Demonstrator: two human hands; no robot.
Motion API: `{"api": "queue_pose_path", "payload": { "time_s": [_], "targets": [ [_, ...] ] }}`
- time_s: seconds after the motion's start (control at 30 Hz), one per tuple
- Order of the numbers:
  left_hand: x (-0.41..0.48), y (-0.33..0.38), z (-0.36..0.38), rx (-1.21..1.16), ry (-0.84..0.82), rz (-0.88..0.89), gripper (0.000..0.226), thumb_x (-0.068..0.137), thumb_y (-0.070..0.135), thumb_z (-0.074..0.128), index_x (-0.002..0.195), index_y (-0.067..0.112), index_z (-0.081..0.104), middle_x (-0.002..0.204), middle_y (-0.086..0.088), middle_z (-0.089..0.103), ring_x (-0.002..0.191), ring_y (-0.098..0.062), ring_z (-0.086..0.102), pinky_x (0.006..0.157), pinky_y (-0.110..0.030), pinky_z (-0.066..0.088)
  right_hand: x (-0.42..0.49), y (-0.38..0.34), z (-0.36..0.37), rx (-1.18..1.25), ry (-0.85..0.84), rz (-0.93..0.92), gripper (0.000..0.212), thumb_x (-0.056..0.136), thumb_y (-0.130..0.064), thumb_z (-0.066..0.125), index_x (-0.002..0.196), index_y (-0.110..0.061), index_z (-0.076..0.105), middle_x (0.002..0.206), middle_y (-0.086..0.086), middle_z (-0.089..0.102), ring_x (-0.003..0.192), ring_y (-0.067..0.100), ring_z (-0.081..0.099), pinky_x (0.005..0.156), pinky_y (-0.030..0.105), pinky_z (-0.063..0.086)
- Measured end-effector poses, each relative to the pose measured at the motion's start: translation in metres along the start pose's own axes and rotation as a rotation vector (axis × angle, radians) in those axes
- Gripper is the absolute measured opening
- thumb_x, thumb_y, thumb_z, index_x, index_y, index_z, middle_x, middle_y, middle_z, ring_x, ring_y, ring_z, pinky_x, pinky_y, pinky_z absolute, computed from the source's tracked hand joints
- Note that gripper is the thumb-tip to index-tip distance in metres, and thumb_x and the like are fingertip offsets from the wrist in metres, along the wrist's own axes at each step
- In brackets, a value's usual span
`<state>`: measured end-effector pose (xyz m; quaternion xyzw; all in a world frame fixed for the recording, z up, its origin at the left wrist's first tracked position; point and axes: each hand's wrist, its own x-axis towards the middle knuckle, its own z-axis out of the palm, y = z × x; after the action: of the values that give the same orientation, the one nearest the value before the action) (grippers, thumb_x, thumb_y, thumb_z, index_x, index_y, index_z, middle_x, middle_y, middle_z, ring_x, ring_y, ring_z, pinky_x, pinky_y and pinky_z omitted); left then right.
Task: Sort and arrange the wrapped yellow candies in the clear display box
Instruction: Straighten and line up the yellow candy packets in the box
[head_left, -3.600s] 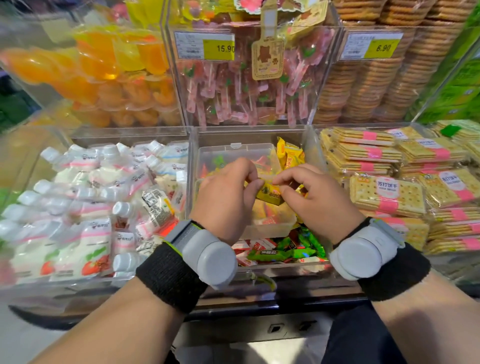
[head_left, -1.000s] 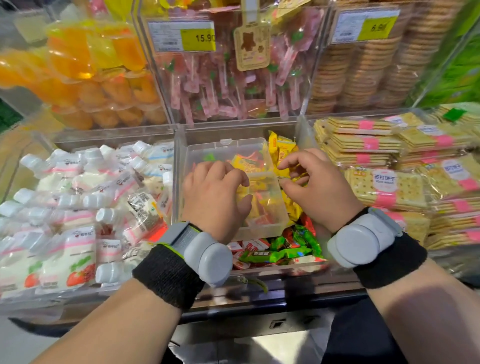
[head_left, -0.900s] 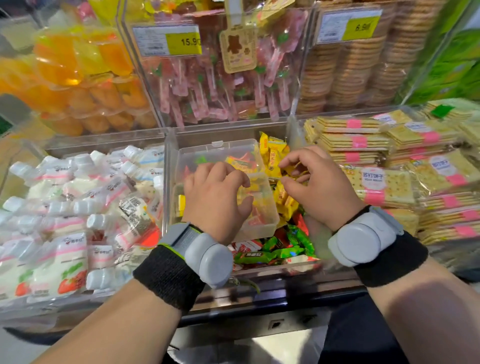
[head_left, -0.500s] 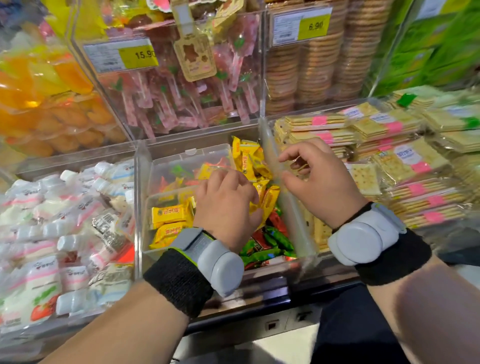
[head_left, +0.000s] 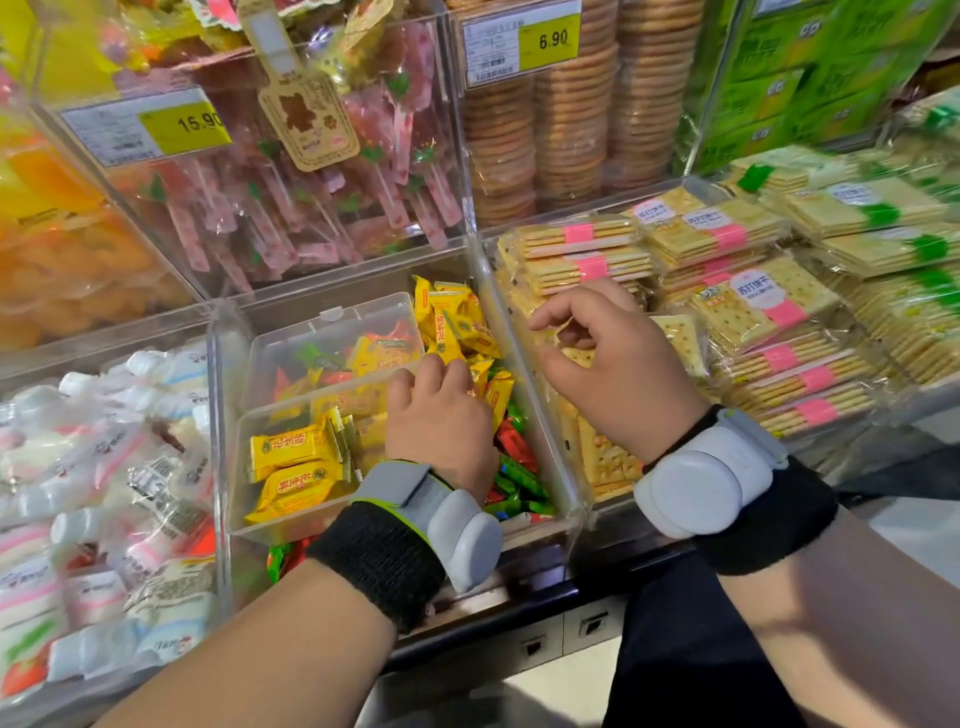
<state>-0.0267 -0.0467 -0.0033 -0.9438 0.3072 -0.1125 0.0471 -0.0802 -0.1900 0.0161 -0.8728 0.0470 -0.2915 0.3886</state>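
Note:
The small clear display box sits inside the middle bin, on top of green and red candies. Two yellow wrapped candies lie flat side by side at its front left, with more yellow and mixed ones behind. A stack of upright yellow candies stands just right of the box at the back. My left hand lies over the box's right edge, fingers bent down among yellow candies, tips hidden. My right hand hovers over the bin's right wall, thumb and fingers apart and empty.
White drink pouches fill the left bin. Cracker packs with pink bands fill the right bin. Behind stand bins of pink lollipops, orange jellies and round biscuits. A dark counter edge runs below.
My left hand slid from the box's middle to its right edge, uncovering the two flat yellow candies. My right hand drew right, over the bin wall, its fingers spread. My view swung left.

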Motion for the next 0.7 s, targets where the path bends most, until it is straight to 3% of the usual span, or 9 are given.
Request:
{"api": "queue_pose_path", "payload": {
  "time_s": [0.23, 0.4, 0.5, 0.7],
  "targets": [
    [0.001, 0.004, 0.004, 0.024, 0.009, -0.009, 0.023, 0.081, 0.025, 0.055, 0.1, 0.021, 0.067, 0.122, 0.001, 0.048, 0.12, -0.027, 0.028, 0.095, -0.041, 0.015, -0.002, 0.002, -0.003, 0.0, -0.001, 0.01, 0.021, 0.077, -0.012, 0.06, 0.093, -0.026, 0.059, 0.098, -0.008, 0.049, 0.082, 0.002, 0.05, 0.077, 0.007, 0.038],
    [-0.002, 0.001, 0.001, -0.008, 0.082, -0.014, 0.021, 0.085, 0.024, 0.05, 0.098, 0.02, 0.066, 0.119, 0.004, 0.05, 0.117, -0.026, 0.032, 0.094, -0.039, 0.013, -0.003, 0.0, -0.003, -0.004, 0.002, 0.013, 0.021, 0.078, -0.01, 0.06, 0.093, -0.024, 0.06, 0.097, -0.008, 0.048, 0.083, 0.006, 0.051, 0.079, 0.013, 0.042],
    [-0.004, -0.003, -0.003, -0.031, 0.117, -0.006, 0.022, 0.085, 0.027, 0.049, 0.099, 0.02, 0.064, 0.117, 0.005, 0.051, 0.116, -0.026, 0.034, 0.097, -0.039, 0.015, -0.004, -0.003, -0.001, -0.009, -0.006, 0.018, 0.021, 0.078, -0.01, 0.059, 0.092, -0.026, 0.059, 0.097, -0.008, 0.048, 0.086, 0.008, 0.051, 0.082, 0.021, 0.043],
    [-0.015, -0.015, -0.012, -0.129, 0.186, -0.001, 0.022, 0.083, 0.036, 0.05, 0.096, 0.023, 0.061, 0.11, 0.006, 0.054, 0.114, -0.024, 0.038, 0.096, -0.038, 0.015, -0.004, -0.012, 0.005, -0.033, -0.033, 0.015, 0.022, 0.077, -0.01, 0.059, 0.092, -0.026, 0.059, 0.096, -0.01, 0.047, 0.089, 0.007, 0.048, 0.083, 0.021, 0.04]
  ]
}}
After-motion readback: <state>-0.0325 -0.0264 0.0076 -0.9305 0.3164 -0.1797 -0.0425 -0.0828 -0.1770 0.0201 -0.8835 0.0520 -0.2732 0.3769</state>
